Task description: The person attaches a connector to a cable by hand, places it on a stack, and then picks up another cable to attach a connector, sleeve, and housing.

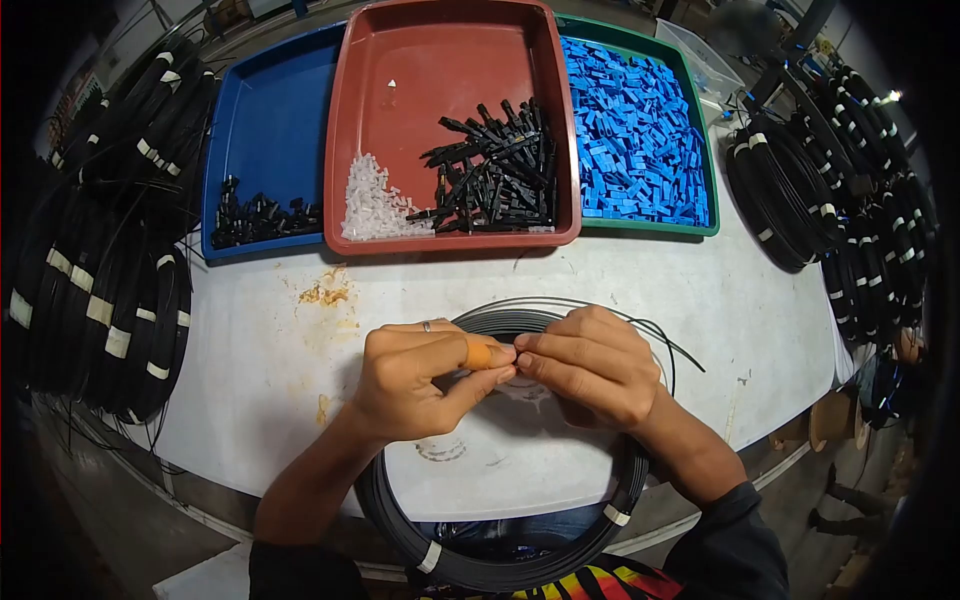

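Observation:
A coil of thin black cable (385,510) lies over the table's near edge, bound with white tape, its loose ends reaching out to the right. Above the far side of this loop, my left hand (420,378) and my right hand (595,370) meet fingertip to fingertip. Each is closed in a pinch. A small dark bit shows between the fingertips, but the fingers cover most of it and I cannot make out what it is. Orange tape wraps one finger of my left hand, and a ring sits on another.
Behind the hands stand a red tray (450,246) with black connectors (495,175) and small white pieces (370,205), a blue tray (265,110) with black parts, and a green tray (640,229) of blue clips (635,140). Cable coils flank the table, left (95,300) and right (785,195).

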`<action>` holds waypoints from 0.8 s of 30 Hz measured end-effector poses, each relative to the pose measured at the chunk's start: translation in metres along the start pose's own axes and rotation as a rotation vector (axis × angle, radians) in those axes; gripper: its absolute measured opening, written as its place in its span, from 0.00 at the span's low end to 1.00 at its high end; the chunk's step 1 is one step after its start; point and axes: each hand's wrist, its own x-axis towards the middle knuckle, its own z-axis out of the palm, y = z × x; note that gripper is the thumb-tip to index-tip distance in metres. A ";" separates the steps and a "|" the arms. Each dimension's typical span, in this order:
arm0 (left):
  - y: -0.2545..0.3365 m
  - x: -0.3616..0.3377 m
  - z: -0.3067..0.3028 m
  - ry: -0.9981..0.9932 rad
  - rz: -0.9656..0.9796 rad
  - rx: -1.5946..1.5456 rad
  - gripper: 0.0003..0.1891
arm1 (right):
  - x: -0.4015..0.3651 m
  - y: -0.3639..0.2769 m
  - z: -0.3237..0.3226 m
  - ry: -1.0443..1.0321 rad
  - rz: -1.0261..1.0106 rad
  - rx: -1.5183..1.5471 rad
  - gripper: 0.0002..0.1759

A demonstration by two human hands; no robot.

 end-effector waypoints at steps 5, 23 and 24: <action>-0.005 0.002 0.001 -0.034 0.147 0.070 0.07 | -0.002 -0.003 -0.004 -0.034 0.065 0.003 0.16; -0.004 0.003 0.004 -0.036 0.085 0.032 0.07 | -0.005 0.002 -0.009 -0.089 0.166 0.122 0.17; -0.006 0.004 0.005 -0.021 0.295 0.180 0.06 | -0.007 0.004 -0.008 -0.088 0.171 0.117 0.17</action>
